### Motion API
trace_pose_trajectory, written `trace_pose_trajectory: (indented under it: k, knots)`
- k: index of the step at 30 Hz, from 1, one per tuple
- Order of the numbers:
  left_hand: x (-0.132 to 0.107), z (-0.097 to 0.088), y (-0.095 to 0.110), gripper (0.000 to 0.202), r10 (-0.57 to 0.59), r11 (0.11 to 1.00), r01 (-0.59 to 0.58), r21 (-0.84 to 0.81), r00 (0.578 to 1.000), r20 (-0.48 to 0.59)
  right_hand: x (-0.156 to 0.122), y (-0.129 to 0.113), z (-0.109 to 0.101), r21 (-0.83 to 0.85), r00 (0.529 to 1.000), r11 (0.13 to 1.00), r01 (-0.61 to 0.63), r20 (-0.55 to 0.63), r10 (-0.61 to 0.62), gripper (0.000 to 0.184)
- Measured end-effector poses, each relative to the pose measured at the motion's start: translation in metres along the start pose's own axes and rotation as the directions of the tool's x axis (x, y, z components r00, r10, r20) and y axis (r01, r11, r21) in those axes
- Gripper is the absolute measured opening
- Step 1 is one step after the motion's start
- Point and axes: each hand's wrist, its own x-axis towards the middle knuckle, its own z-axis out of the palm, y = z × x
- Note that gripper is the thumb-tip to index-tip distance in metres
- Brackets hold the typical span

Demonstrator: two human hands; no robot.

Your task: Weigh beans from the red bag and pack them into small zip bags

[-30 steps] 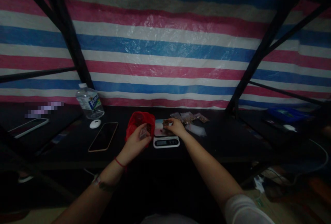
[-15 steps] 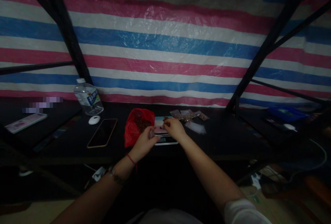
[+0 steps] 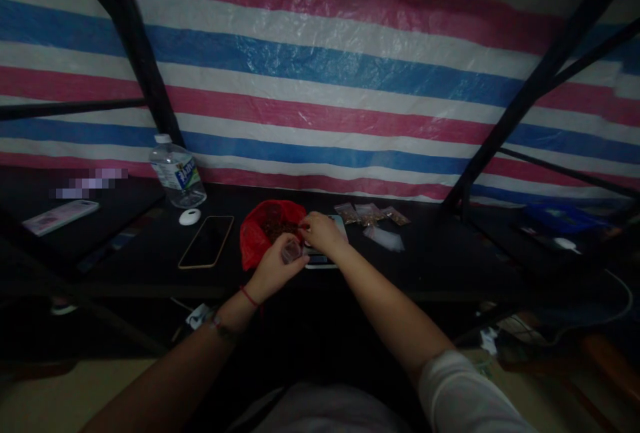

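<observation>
My left hand [image 3: 273, 268] is closed round a small clear cup [image 3: 291, 252] in front of the red plastic bag [image 3: 251, 241]. Loose brown bits [image 3: 273, 229], too small to name, fill the open bag. My right hand [image 3: 324, 233] reaches across a small digital scale [image 3: 325, 262] to the bag's right edge. Its fingertips are pinched together beside the brown bits; whatever they hold, if anything, is too small to make out. Much of the scale's top is hidden under this hand.
Several small clear bags of brown bits [image 3: 369, 213] lie right of the scale, with flat clear bags [image 3: 385, 238] nearer. To the left are a phone [image 3: 207, 242], a white oval case [image 3: 190, 217] and a clear bottle [image 3: 177, 173]. Dark metal posts [image 3: 493, 130] flank the black table [image 3: 440, 253].
My right hand has moved left from over the scale to the red bag's edge. The cup in my left hand now shows more of its opening. The view has tilted slightly downward.
</observation>
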Motion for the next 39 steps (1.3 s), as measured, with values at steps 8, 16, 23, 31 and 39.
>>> trace_pose_trajectory:
  k: [8, 16, 23, 31, 39]
  knots:
    - [0.006, -0.006, -0.016, 0.034, -0.019, 0.999, 0.012, -0.044, 0.988, -0.155, 0.017, -0.015, -0.013, 0.245, 0.994, 0.969, 0.04, -0.109, -0.014, 0.024]
    - [-0.009, 0.004, 0.001, 0.027, 0.07, 0.935, -0.095, 0.342, 0.994, 0.083, -0.079, -0.027, -0.018, 0.478, 0.998, 0.876, 0.066, -0.017, -0.066, 0.021]
    - [-0.028, 0.019, 0.02, 0.028, 0.148, 0.806, -0.238, 0.542, 0.968, 0.204, -0.108, -0.031, -0.017, 0.367, 0.998, 0.929, 0.058, -0.009, -0.059, 0.019]
    - [-0.007, -0.024, 0.016, 0.097, 0.257, 0.646, -0.34, 0.683, 0.94, 0.225, -0.099, 0.018, -0.044, 0.421, 0.982, 0.907, -0.026, -0.157, 0.101, 0.018]
    - [0.013, -0.055, -0.031, 0.043, -0.157, 0.443, -0.085, 0.893, 0.973, 0.17, -0.093, 0.065, -0.065, 0.695, 0.949, 0.719, 0.017, -0.237, 0.207, 0.02]
